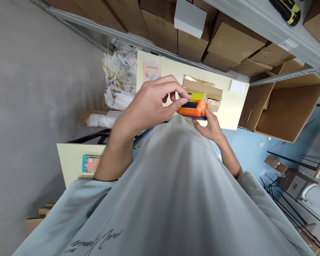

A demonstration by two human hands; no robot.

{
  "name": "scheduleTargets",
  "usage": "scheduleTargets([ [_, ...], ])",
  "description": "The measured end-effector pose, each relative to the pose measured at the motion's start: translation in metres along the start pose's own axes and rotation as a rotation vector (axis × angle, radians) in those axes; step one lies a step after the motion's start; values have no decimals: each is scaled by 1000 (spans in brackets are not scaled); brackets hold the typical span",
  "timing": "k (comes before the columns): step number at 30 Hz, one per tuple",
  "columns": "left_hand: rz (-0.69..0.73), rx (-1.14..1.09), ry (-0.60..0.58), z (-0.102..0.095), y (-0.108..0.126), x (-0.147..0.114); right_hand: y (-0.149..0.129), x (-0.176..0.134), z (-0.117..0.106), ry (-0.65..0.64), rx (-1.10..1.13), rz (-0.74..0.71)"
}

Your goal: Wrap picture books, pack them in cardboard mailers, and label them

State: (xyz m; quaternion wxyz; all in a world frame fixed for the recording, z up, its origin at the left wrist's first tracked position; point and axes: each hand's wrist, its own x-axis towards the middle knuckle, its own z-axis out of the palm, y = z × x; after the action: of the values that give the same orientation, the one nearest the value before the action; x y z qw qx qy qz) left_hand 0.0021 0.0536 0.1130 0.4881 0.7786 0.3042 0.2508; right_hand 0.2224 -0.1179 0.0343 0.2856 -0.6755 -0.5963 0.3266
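Observation:
My right hand grips an orange tape dispenser by its right end. A roll of yellowish packing tape sits in the dispenser. From the left, my left hand reaches in with thumb and index finger pinched at the roll's near-left edge; the tape's free end is too small to make out. Just beyond the dispenser, a flat brown cardboard box with shiny tape along its edges lies on the pale yellow table. The hands and dispenser hide part of the box.
Brown cartons line the shelf behind the table. At the right stands a large open carton. White plastic packaging is heaped left of the table. A white card and a pinkish packet lie on the tabletop.

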Motion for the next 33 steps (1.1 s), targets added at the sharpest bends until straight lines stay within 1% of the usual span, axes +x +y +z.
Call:
scheduleTargets([
  [6, -85, 46, 15, 11, -8, 3, 0, 1, 5, -13, 97, 53],
  [10, -71, 92, 51, 17, -14, 3, 7, 8, 5, -34, 95, 97],
  [13, -45, 113, 74, 21, -15, 0, 14, 14, 0, -33, 63, 79],
  [17, 33, 137, 116, 27, -12, -3, 22, 20, -14, -49, 9, 5],
  [19, 113, 182, 165, 29, -8, -4, 28, 21, -22, -80, -9, -34],
  [21, 230, 227, 248, 26, -2, -5, 37, 21, -29, -98, -21, -52],
  [23, 280, 262, 362, 21, 5, -7, 47, 20, -35, -90, -40, -35],
  [24, 271, 283, 419, 18, 9, -9, 52, 18, -39, -77, -53, -16],
  [26, 212, 304, 493, 12, 13, -11, 61, 15, -48, -55, -86, 29],
  [28, 151, 251, 503, 12, 6, -13, 66, 12, -61, -53, -126, 72],
  [30, 31, 108, 465, 18, -17, -12, 67, 15, -78, -96, -169, 120],
  [31, -61, 20, 439, 24, -34, -11, 66, 19, -87, -136, -188, 150],
  [33, -241, -160, 446, 38, -74, -7, 63, 34, -105, -244, -205, 214],
])
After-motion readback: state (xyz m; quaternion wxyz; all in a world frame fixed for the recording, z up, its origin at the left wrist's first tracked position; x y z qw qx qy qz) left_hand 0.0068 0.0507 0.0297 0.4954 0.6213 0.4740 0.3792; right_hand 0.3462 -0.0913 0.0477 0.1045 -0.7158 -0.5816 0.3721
